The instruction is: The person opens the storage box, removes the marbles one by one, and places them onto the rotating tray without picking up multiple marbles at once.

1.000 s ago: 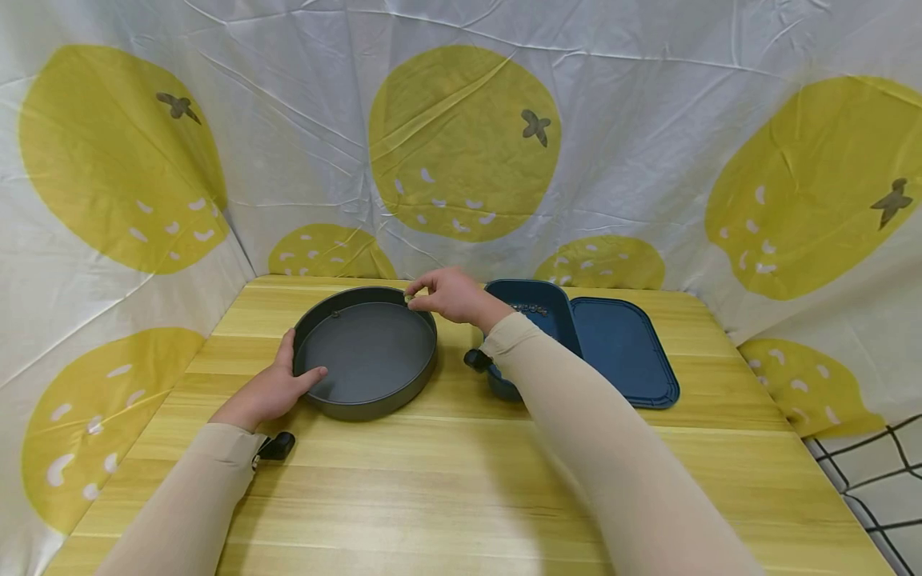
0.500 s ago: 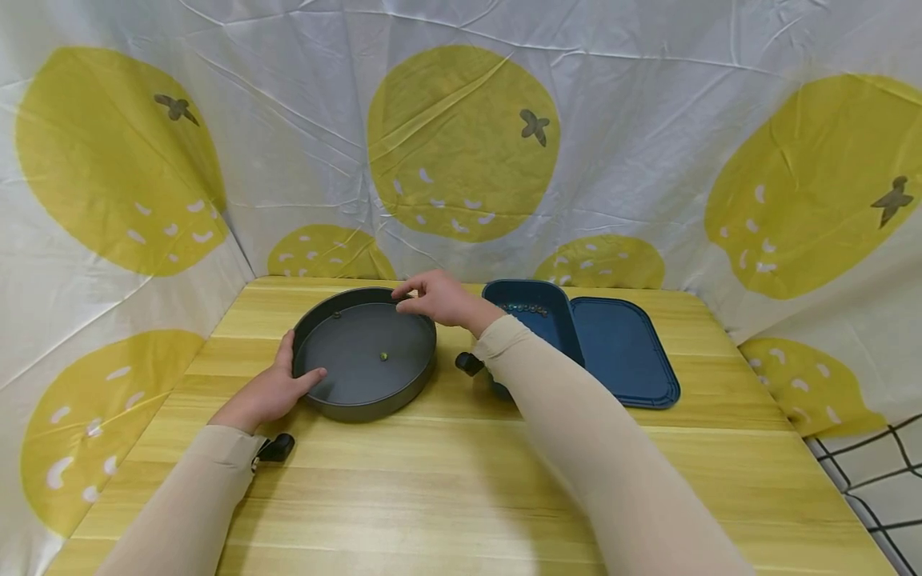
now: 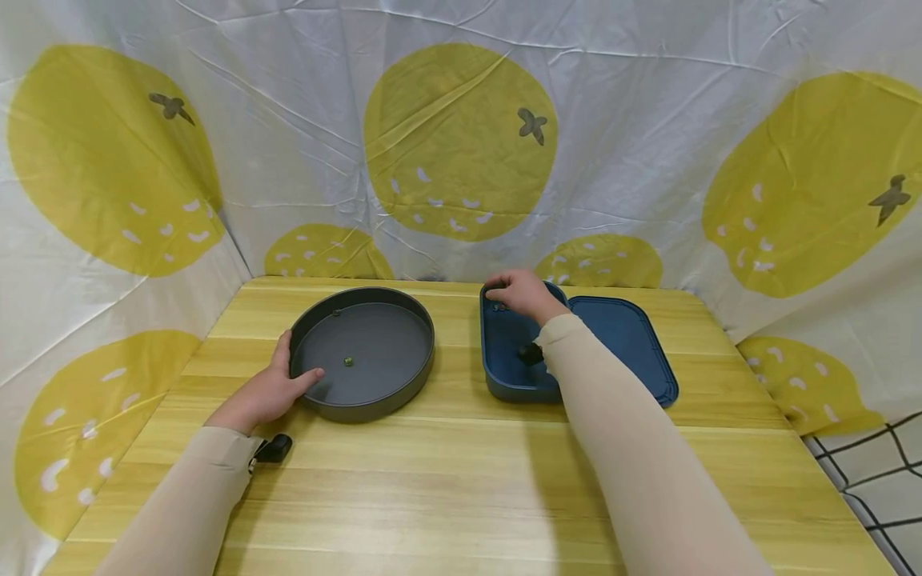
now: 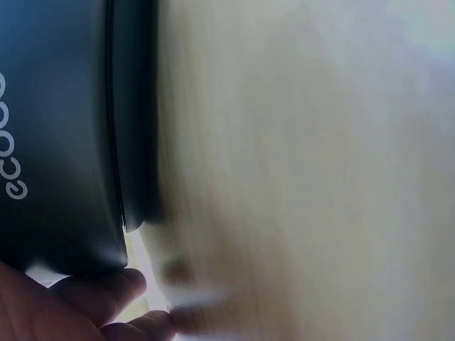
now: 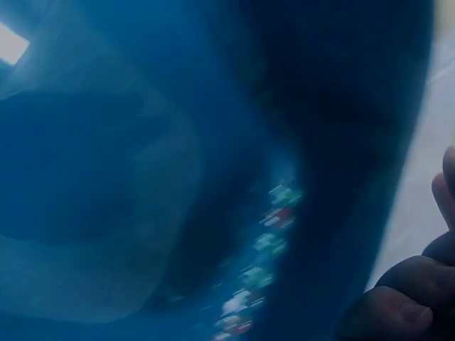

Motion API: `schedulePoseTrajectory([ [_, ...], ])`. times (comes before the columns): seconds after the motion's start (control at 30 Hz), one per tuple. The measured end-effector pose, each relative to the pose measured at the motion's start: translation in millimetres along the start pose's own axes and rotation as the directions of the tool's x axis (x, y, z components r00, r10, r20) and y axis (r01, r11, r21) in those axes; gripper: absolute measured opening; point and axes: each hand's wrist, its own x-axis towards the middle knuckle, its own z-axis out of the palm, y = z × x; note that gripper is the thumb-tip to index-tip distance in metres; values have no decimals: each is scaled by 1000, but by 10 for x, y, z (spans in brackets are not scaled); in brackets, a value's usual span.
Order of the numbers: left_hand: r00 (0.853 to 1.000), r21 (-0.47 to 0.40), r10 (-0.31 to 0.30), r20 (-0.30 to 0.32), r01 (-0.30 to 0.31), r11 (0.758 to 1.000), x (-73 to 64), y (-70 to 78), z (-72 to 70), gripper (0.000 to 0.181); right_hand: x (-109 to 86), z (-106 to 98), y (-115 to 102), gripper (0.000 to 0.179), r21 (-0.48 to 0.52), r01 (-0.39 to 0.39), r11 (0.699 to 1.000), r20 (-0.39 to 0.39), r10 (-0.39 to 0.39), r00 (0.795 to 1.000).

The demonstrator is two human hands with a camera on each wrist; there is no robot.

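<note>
My left hand (image 3: 266,392) grips the near left side of a round dark grey pan (image 3: 382,344), thumb over the rim and fingers along the outside. Inside the pan lie a yellow-green marble (image 3: 349,362) and a darker one (image 3: 336,313) by the back wall. My right hand (image 3: 524,294) is over the back of a deep blue box (image 3: 507,370), its fingers loosely bent with nothing visible between them. Under it, a row of small marbles (image 5: 266,245), green, red and whitish, lies blurred along the box's wall in the right wrist view.
A flat blue lid (image 3: 627,344) lies to the right of the box, partly behind the right sleeve. Everything stands on a wooden table (image 3: 403,488), with a lemon-print curtain (image 3: 461,144) behind it. A black wire grid (image 3: 875,480) shows at the lower right.
My right hand let a yellow-green marble go into the pan, then moved right to over the blue box. The marble has rolled left across the pan floor. My left hand stays on the pan.
</note>
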Motion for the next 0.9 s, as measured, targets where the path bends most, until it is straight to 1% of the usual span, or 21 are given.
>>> schedulePoseTrajectory([
  [0.13, 1000, 1, -3, 1, 3, 1000, -7, 2, 1, 114, 15, 17, 186, 43, -114, -30, 993, 16, 32, 999],
  [0.27, 1000, 3, -9, 3, 9, 1000, -20, 19, -7, 115, 21, 38, 267, 48, -226, -60, 972, 48, 73, 996],
  [0.37, 1000, 8, -10, 4, 10, 1000, -23, 29, -11, 114, 28, 53, 289, 51, -262, -70, 962, 71, 92, 993],
  [0.47, 1000, 7, -6, 6, 6, 1000, -18, 33, -7, 114, 32, 66, 300, 53, -289, -67, 955, 84, 94, 992],
  [0.63, 1000, 1, -7, 5, 7, 1000, -15, 33, -3, 114, 42, 93, 300, 52, -330, -39, 943, 116, 81, 990],
  [0.9, 1000, 15, -22, -1, 22, 1000, -7, 33, 3, 113, 111, 173, 287, 39, -400, 54, 915, 164, 13, 986],
])
